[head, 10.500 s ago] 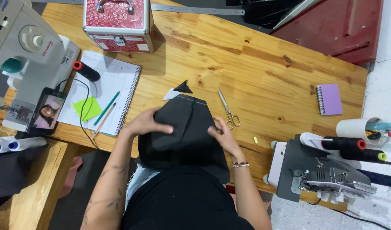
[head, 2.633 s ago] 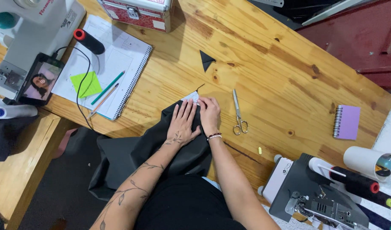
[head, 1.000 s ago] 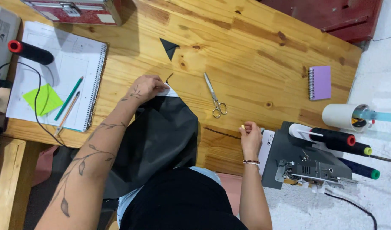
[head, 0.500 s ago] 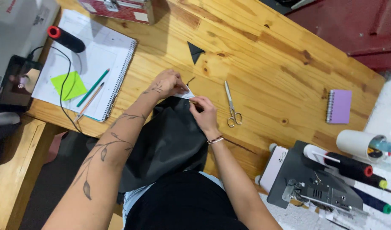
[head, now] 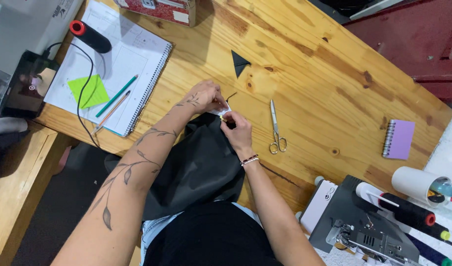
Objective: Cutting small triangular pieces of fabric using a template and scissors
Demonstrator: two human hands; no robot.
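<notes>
Comparing with half a second back, barely anything has shifted: both hands were already at the top edge of the black fabric (head: 196, 162), and now they've tucked in a bit tighter over the same spot. About 1 second ago the right hand was way off by the grey machine (head: 363, 221) at the table edge, so it came back to the cloth and stayed. To me that reads as fiddly fine work going on right at that edge, not cutting or smoothing.

Left hand (head: 202, 96) and right hand (head: 235, 129) are nearly touching, fingertips pinched around a small white bit (head: 222, 109) at the cloth's edge. Could be a tag or a scrap of paper, too tiny to call, and I can't see a pin or needle.

The fabric is dark and matte, a little creased, draped from the wooden table (head: 309, 74) down over the person's lap. Scissors (head: 276, 129) lie just right of the hands, untouched, and 1 small black triangle offcut (head: 239, 61) sits further up the table.
</notes>
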